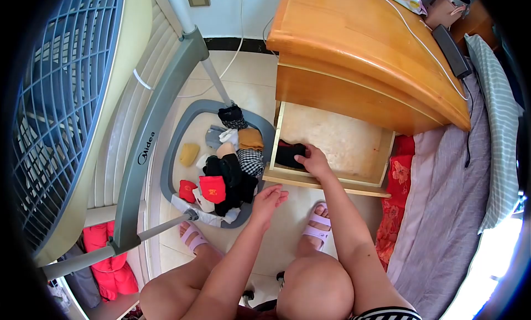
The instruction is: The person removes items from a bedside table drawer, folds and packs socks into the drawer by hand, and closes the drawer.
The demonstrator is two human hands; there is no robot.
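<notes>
My right hand (315, 162) reaches into the open wooden drawer (354, 137), its fingers closed on the end of a dark folded bundle that looks like black socks (289, 154). The bundle lies against the drawer's left wall and shows a little red. My left hand (269, 203) hovers in front of the drawer with fingers stretched out and holds nothing. Beside it, a pile of small folded clothes and socks lies within the grey fan base (164, 173). It includes black pieces (224, 168), a red piece (212, 189), a checked piece (250, 161) and a mustard piece (250, 138).
A large standing fan (72, 99) rises at the left, its frame (149, 126) beside the pile. The orange wooden cabinet (359, 38) stands ahead. At the right is a bed with a grey cover (442, 209). A white cable (238, 49) runs down to the floor.
</notes>
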